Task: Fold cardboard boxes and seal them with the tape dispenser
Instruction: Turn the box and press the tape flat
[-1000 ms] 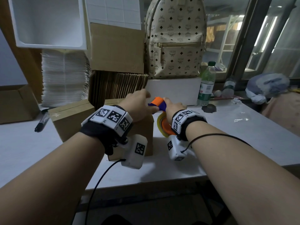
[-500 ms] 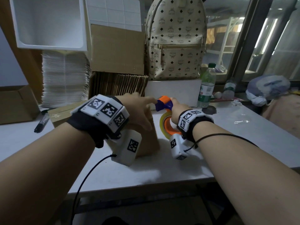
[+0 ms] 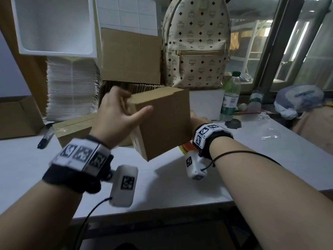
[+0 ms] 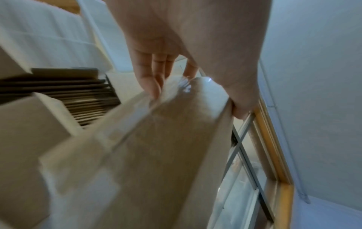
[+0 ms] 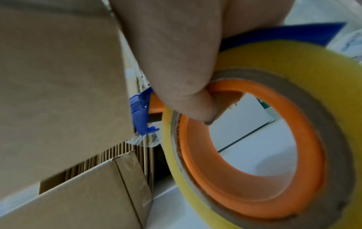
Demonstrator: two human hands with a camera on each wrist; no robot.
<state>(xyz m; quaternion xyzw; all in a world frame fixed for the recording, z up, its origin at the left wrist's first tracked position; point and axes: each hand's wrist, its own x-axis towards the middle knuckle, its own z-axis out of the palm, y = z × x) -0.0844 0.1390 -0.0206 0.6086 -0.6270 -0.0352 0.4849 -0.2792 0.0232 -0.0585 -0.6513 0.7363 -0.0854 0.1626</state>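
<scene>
1. the left hand grasps one cardboard box at its upper left corner: the thumb lies on the near face and the fingers go over the top edge, where shiny clear tape is seen in the left wrist view.
2. this box is lifted above the table and tilted, with its lower corner pointing down to the table top.
3. the right hand grasps one tape dispenser, orange and blue, with one yellow tape roll on it; the thumb curls into the orange ring. in the head view the hand is mostly hidden behind the lifted box, just to its right and near the table.
4. the blue blade part of the dispenser is just beside the side of the lifted box; i cannot tell if they touch.
5. one second box, closed and with tape on it, stands on the table behind the left wrist.
6. behind it there is one row of flat cardboard sheets standing on edge, and one stack of white sheets to the left.
7. further out: one black marker on the table at left, one patterned backpack at the back, and two plastic bottles, one with green cap and one smaller to its right.
</scene>
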